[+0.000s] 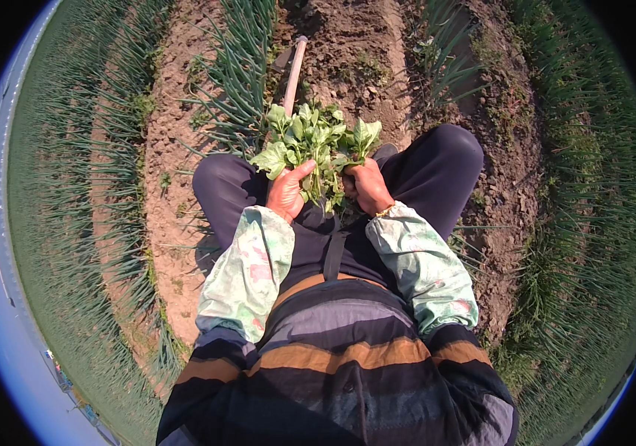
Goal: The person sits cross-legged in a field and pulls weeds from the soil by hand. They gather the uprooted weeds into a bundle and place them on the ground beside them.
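Observation:
Between my bent knees I hold a bunch of leafy green plants [315, 134] with broad leaves and pale stems. My left hand [287, 192] is closed around stems at the left of the bunch, thumb lying across them. My right hand [369, 187] grips a smaller leafy sprig [365, 136] on the right side, its leaves standing above the fist. The lower stems hang between both hands, over my dark trousers. Behind the leaves the ends of some stems are hidden.
A hoe with a wooden handle [295, 75] lies on the soil beyond the bunch, its blade partly hidden by leaves. Rows of green onions [245, 67] run on the left, with more onion rows [580, 223] on the right. Bare, cloddy soil [175, 167] lies between them.

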`<state>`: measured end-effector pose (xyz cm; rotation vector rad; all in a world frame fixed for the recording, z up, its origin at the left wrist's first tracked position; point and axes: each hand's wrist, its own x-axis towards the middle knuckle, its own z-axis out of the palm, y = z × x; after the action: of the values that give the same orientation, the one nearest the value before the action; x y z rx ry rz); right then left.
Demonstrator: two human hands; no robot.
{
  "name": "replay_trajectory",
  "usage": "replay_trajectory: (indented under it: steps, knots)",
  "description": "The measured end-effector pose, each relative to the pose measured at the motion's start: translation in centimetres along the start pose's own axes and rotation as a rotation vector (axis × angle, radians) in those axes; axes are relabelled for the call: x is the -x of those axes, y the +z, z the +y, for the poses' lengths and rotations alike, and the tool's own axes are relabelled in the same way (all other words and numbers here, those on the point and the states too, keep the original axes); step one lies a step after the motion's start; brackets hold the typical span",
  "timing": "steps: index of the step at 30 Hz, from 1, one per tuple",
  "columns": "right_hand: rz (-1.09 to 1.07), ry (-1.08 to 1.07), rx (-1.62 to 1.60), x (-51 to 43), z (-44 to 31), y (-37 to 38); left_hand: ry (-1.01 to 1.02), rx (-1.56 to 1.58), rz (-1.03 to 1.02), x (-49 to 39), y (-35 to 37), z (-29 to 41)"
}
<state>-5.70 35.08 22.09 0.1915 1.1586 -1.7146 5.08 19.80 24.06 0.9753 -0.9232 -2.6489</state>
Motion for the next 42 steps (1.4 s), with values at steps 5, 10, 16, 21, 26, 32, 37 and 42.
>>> replay_trajectory:
  steps: [5,10,16,21,26,32,37,42]
  knots:
    - [0.016,-0.077,-0.008,0.1,-0.1,0.1,-0.048,-0.012,-0.040,-0.9,-1.2,-1.1]
    - [-0.096,-0.109,0.093,0.8,-0.2,0.5,0.042,-0.096,-0.120,-0.9,-1.0,-1.9]
    - [-0.160,-0.111,0.270,0.3,1.0,0.3,0.111,-0.115,-0.046,-1.1,-0.9,-2.3]
    - [-0.140,-0.077,0.216,0.2,0.9,0.3,0.123,-0.078,-0.001,-1.5,-1.9,-2.1]
    - [-0.068,-0.108,0.166,0.0,1.0,0.1,0.108,-0.133,-0.079,-0.8,-0.7,-1.6]
    - [-0.073,-0.094,0.240,0.5,0.4,0.6,0.100,-0.235,-0.174,-0.3,-0.6,-2.1]
    - [-0.050,-0.117,0.212,0.4,0.2,0.4,0.027,-0.228,-0.224,-0.2,-0.4,-1.7]
    - [-0.062,-0.181,0.256,0.3,0.4,0.2,0.016,-0.224,-0.202,-0.1,-0.3,-1.7]
